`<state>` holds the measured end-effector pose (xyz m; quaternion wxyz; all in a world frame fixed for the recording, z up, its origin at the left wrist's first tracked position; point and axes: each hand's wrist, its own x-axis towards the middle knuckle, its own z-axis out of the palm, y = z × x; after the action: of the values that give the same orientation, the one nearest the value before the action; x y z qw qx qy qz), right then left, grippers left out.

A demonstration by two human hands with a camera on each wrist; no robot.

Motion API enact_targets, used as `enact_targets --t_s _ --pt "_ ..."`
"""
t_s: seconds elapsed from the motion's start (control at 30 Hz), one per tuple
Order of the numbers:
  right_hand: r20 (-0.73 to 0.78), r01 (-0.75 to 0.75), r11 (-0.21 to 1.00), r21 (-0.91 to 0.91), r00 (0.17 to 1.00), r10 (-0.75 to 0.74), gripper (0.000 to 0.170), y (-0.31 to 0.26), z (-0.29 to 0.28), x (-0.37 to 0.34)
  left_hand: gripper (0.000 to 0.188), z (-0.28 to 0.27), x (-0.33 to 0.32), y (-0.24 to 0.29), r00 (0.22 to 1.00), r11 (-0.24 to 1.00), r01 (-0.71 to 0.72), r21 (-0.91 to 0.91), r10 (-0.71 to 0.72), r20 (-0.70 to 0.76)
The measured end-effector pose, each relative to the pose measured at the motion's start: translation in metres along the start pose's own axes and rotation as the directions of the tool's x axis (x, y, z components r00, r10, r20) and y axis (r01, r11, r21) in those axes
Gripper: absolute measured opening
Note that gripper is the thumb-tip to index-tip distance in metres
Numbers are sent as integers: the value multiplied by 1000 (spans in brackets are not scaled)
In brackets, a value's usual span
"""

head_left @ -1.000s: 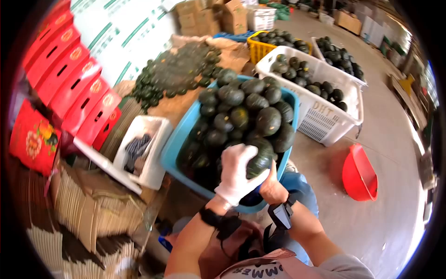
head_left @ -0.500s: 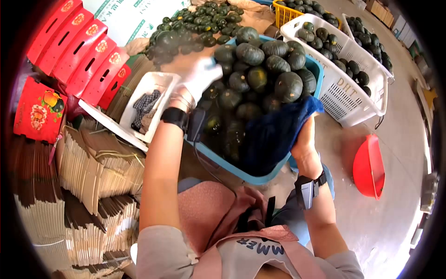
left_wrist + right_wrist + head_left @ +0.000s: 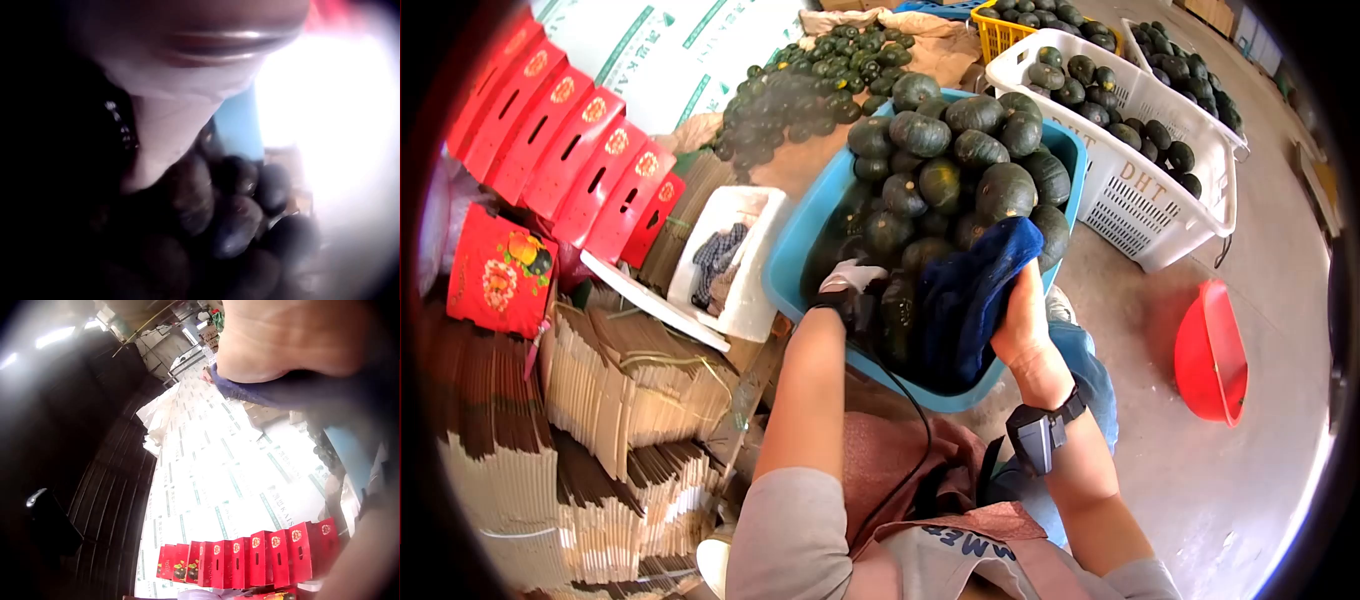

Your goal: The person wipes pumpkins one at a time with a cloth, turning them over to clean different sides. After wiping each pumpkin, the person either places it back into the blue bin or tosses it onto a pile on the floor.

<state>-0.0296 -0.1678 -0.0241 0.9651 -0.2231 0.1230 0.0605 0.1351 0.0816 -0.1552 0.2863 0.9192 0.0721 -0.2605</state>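
A blue tub piled with dark green squashes stands in front of me. My left hand, in a white glove, reaches down among the squashes at the tub's near left. Its fingers are mostly hidden there, and I cannot tell whether they grip a squash. In the left wrist view a gloved finger points down beside several squashes. My bare right hand holds a dark blue cloth, which hangs over the tub's near right part.
White crates and a yellow crate of squashes stand at back right. More squashes lie on brown paper behind. Left are a white foam box, red cartons and flattened cardboard. A red basin sits right.
Both hands were around a squash at first; it has left them. My left hand swung out to the tub's left side, then came down inside it. The right hand kept the cloth, now bunched higher.
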Motion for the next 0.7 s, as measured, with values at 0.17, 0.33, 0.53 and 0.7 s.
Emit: enact_targets --t_s 0.17,0.33,0.53,0.7 --pt "-65 -41 990 -137 997 32 69 13 22 -9 49 -49 -72 4 974 671 -7 -742 174 148" --pt "402 434 687 -583 889 -220 45 48 15 -7 53 -47 -145 38 864 98 161 -982 466 188" --pt "786 733 -290 -616 598 -156 64 51 18 -18 71 -23 -193 97 852 -56 20 -998 523 -12" --pt "800 683 -416 -600 517 -304 60 76 5 22 58 -12 -171 94 853 -68 -250 -966 458 -252"
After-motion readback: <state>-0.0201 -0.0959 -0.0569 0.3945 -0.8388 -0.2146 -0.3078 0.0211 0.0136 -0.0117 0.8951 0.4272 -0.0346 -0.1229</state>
